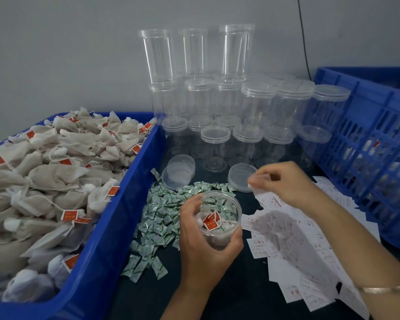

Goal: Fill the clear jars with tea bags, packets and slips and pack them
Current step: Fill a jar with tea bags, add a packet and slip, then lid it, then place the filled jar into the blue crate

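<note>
My left hand (203, 236) grips an open clear jar (226, 205) above the dark table; tea bags with red tags (211, 221) lie inside it. Just right of the jar, my right hand (284, 181) pinches a white paper slip (262, 195) by its top edge. More white slips (293, 241) are scattered under my right forearm. A heap of small green-and-white packets (157, 218) lies left of the jar. The blue bin (116, 218) on the left is piled with beige tea bags (46, 176).
Stacks of lidded clear jars (256, 112) stand at the back against the grey wall. Loose clear lids (178, 172) lie before them, one (239, 176) behind my right hand. A blue slotted crate (367, 144) stands at the right.
</note>
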Motion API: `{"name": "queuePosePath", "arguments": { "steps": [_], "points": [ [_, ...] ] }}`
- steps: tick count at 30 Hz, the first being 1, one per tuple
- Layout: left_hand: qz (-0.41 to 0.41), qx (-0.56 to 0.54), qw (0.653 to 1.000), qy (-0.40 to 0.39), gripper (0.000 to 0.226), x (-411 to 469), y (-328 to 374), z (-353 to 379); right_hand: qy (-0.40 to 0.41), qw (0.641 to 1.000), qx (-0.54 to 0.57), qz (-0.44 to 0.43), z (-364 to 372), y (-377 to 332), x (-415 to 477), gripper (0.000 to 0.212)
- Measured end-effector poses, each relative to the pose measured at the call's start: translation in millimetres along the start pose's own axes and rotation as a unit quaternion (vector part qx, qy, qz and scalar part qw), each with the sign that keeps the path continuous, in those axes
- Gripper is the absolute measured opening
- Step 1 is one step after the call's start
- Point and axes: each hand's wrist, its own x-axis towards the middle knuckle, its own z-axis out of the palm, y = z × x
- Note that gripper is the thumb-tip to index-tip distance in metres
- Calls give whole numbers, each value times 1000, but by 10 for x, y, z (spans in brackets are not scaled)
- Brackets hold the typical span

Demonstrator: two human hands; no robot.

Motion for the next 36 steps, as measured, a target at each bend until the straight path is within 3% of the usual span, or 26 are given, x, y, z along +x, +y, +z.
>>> {"name": "queuePosePath", "arguments": {
  "steps": [1,5,12,19,29,33,36],
  "points": [
    [1,-1,1000,0,74,-2,0,2,-3,999,37,-25,-29,-122,-33,0],
    [11,-2,1000,2,72,-2,9,-1,-50,986,125,-94,-10,-538,-191,24],
    [-8,-8,1000,-3,72,-7,11,-10,-74,987,44,-139,172,-692,-287,7],
    [-8,-7,1000,-7,71,-6,-7,0,-60,983,-85,-153,220,-609,-375,25],
    [8,0,1000,-3,70,-8,-18,11,-198,935,-261,-134,216,-554,-351,52],
    [-5,-19,1000,-15,72,-9,-6,-8,-80,978,-142,-132,208,-528,-370,53],
    [-52,-60,996,-42,82,-13,29,-52,-25,991,-104,-81,226,-489,-355,37]
  ]
}}
